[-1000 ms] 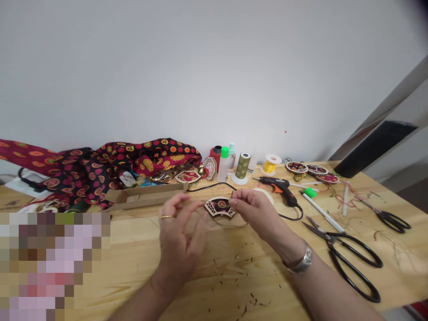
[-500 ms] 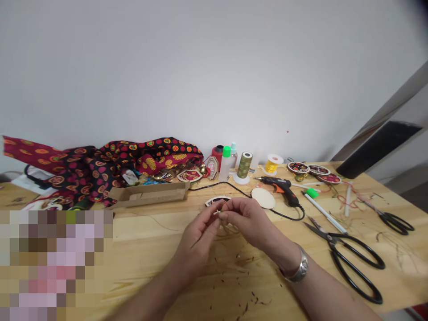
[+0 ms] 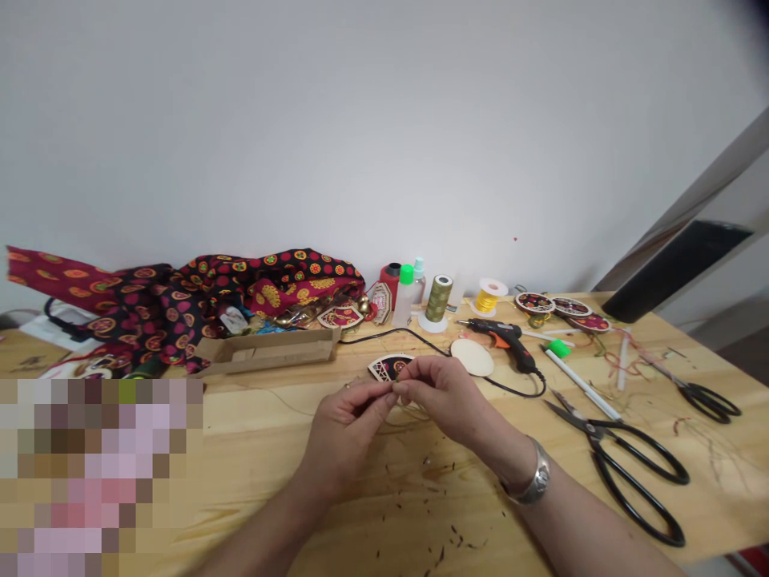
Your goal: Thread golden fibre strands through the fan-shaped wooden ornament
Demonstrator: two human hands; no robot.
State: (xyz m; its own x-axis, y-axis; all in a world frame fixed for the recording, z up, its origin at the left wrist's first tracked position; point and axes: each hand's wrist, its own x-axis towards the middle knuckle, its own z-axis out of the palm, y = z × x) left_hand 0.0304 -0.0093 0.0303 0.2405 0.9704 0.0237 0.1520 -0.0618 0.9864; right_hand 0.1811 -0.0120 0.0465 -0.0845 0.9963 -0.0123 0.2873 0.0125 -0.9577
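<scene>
I see left hand (image 3: 345,425) and right hand (image 3: 448,394) meeting, fingertips pinched, at the fan-shaped piece (image 3: 389,368); glue gun (image 3: 508,341) right of it, scissors (image 3: 593,430) farther right.

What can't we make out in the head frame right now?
Head view throughout:
What, if anything, the left hand and right hand pinch: too small, covered by their grip.
Fan-shaped piece: right part hidden behind the right hand.
Lower-left patch: pixelated.
Red thing, bottom right: cut off by the frame edge.

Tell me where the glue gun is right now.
In the head view, the glue gun lies on the table right of centre, beyond the right hand, between the pale round disc and the green cap.
</scene>
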